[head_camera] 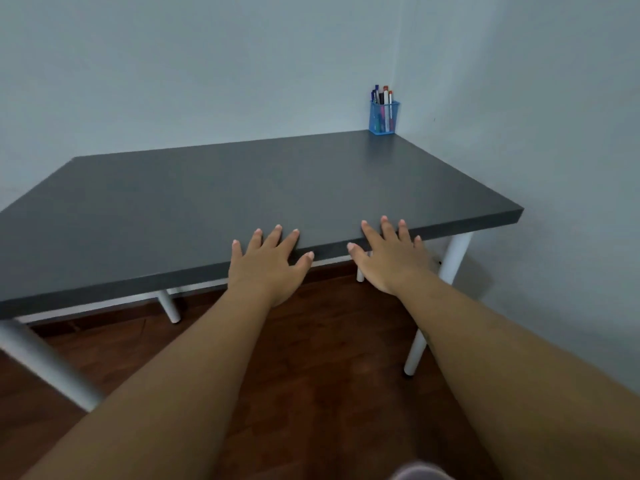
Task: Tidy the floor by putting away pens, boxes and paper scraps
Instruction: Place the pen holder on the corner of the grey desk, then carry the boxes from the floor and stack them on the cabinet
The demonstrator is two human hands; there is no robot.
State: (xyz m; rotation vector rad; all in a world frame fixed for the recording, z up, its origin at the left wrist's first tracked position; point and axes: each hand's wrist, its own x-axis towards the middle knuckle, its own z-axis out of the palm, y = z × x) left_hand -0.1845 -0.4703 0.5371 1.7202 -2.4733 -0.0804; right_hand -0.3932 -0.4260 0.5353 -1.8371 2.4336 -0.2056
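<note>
My left hand (pixel 268 263) and my right hand (pixel 389 258) are stretched out side by side over the front edge of a dark grey desk (pixel 242 195). Both palms face down, the fingers are spread, and neither hand holds anything. A blue mesh pen holder (pixel 383 116) with several pens (pixel 382 95) standing in it sits at the desk's far right corner, against the wall. I see no boxes, paper scraps or loose pens on the floor.
The desk stands on white legs (pixel 417 351) in a corner of pale blue walls (pixel 554 133). Dark brown wooden floor (pixel 311 375) shows under and in front of the desk. A bit of pinkish cloth (pixel 419 472) shows at the bottom edge.
</note>
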